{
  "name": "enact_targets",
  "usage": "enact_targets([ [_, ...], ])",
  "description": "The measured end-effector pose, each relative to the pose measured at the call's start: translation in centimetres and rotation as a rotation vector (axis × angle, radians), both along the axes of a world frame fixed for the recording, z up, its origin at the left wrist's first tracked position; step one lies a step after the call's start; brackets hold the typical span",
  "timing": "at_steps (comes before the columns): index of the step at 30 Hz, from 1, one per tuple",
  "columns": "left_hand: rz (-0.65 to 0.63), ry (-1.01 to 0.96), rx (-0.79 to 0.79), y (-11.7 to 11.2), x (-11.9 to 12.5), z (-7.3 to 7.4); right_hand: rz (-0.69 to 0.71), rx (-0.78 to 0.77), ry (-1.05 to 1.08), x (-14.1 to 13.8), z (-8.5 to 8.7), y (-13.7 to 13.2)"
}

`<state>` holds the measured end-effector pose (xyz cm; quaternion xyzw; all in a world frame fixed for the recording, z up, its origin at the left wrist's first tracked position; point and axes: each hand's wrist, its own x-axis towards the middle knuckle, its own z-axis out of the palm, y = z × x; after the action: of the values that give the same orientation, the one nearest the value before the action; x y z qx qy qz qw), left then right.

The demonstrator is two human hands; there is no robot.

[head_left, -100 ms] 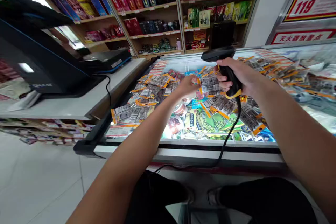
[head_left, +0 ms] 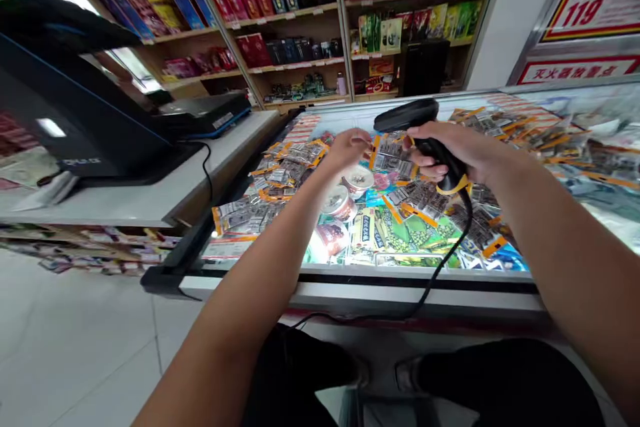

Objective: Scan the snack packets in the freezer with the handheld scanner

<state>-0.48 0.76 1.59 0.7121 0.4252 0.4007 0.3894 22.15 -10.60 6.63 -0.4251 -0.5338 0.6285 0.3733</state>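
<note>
My right hand (head_left: 450, 147) grips the handle of a black barcode scanner (head_left: 407, 115) with a yellow band; its head points left and its black cable (head_left: 440, 260) hangs down over the counter edge. My left hand (head_left: 347, 147) pinches a small grey snack packet with an orange strip (head_left: 387, 153), lifted just in front of the scanner head. Both hands hover above a glass-topped freezer (head_left: 380, 293) covered with several similar packets.
Round tubs (head_left: 337, 200) and green packets (head_left: 400, 230) show beneath the hands. A white counter (head_left: 150, 200) at left carries a black register screen (head_left: 65, 113) and a flat device (head_left: 205, 113). Shelves of boxed goods (head_left: 280, 27) stand behind. My dark-trousered knees (head_left: 490, 380) are below.
My left hand has risen slightly with the packet toward the scanner head. The scanner has dipped and shifted a little left.
</note>
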Motion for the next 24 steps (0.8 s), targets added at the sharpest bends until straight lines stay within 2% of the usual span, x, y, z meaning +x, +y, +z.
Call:
enact_targets([
  [2, 0.046, -0.031, 0.002, 0.2, -0.8, 0.9, 0.041, 0.01, -0.051, -0.1, 0.1, -0.3],
  [5, 0.052, 0.225, 0.017, -0.1, -2.2, 1.9, 0.06, 0.026, -0.084, -0.3, 0.2, -0.6],
  [9, -0.172, 0.761, 0.012, -1.5, -3.2, 2.3, 0.036, 0.017, -0.076, -0.3, 0.1, -0.5],
  [11, -0.249, 0.912, 0.035, -2.0, -3.0, 2.3, 0.025, 0.019, -0.075, -0.3, 0.1, -0.5],
  [13, -0.281, 0.967, 0.054, -2.1, -2.8, 2.1, 0.026, 0.031, -0.089, -0.4, 0.1, -0.5],
  [16, -0.266, 0.886, 0.085, -1.5, -2.6, 1.9, 0.046, 0.038, -0.12, -0.5, 0.2, -0.6],
  [21, -0.238, 0.502, 0.048, -0.7, -3.1, 2.4, 0.109, 0.077, -0.167, -0.2, 0.3, -0.7],
  [24, -0.132, 0.364, 0.011, -0.7, -3.3, 2.8, 0.152, 0.11, -0.226, 0.2, 0.4, -1.0],
])
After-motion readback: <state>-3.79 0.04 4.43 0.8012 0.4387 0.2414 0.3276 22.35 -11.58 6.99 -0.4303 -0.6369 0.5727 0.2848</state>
